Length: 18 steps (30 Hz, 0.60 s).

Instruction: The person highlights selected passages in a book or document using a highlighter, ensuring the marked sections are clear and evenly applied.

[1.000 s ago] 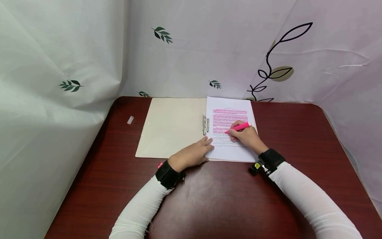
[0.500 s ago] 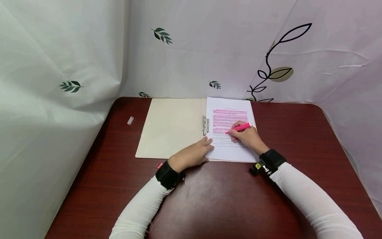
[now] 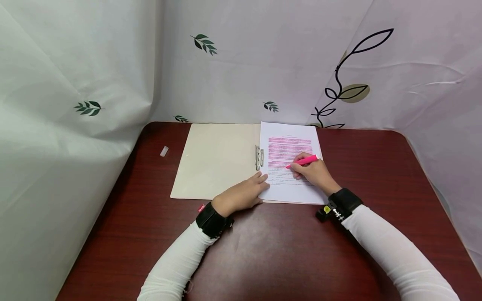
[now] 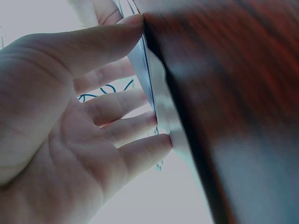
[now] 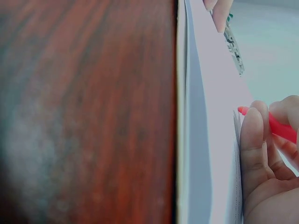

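My right hand (image 3: 310, 170) pinches a pink highlighter (image 3: 308, 160) whose tip touches a printed sheet (image 3: 290, 193). Pink covers the upper lines of text, and the lower lines are plain black on white. The sheet lies on the right side of an opened cream folder (image 3: 214, 159), beside its metal clip (image 3: 259, 157). Across the sheet's lower left corner and the folder's bottom edge rests my left hand (image 3: 242, 193), its fingers spread. In the left wrist view the fingertips (image 4: 161, 142) touch the paper and folder, with the thumb at the near edge.
A small whitish block (image 3: 164, 151) lies on the dark red-brown table (image 3: 263, 259), left of the folder. Behind the table hangs a pale cloth (image 3: 241, 62) with leaf prints, and it continues down both sides. Each wrist wears a black strap (image 3: 343, 201).
The highlighter and my right hand have slid slightly to the right along a line of text. My left hand stays in place on the sheet's corner.
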{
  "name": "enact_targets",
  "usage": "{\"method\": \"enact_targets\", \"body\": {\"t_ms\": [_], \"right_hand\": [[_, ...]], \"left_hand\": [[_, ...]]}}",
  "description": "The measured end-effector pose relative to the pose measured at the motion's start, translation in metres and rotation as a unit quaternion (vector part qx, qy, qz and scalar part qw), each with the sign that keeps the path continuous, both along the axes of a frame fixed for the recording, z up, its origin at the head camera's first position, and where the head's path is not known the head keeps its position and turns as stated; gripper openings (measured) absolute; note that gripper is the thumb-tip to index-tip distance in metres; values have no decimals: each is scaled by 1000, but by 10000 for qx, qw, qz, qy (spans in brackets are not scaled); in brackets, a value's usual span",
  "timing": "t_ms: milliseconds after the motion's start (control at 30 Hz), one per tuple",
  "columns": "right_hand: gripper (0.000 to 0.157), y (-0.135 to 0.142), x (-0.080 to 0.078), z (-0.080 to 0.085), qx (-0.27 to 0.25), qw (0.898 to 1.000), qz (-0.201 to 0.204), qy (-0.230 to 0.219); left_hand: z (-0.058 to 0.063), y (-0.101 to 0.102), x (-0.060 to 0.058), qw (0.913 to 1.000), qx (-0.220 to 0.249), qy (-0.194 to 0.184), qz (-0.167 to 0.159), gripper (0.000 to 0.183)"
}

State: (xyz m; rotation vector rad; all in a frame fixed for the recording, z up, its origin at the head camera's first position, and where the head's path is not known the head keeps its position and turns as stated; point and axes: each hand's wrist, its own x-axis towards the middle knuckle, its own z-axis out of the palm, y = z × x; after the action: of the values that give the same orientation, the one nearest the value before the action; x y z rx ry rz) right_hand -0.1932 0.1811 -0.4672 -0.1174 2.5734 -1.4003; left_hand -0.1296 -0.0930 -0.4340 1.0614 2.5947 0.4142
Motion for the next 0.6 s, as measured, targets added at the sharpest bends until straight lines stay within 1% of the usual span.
{"method": "enact_targets", "body": {"t_ms": [167,400,600], "right_hand": [[24,2,0,-2,-78,10000,38,-24],[22,2,0,1,-144,9999,2,-34],[23,3,0,3,-154,9998,-45,-154]], "left_hand": [[-1,1,0,10000,2,-17,-4,48],[-1,1,-1,10000,19,-43,10,47],[-1,0,-1,10000,29,-39,-16,48]]}}
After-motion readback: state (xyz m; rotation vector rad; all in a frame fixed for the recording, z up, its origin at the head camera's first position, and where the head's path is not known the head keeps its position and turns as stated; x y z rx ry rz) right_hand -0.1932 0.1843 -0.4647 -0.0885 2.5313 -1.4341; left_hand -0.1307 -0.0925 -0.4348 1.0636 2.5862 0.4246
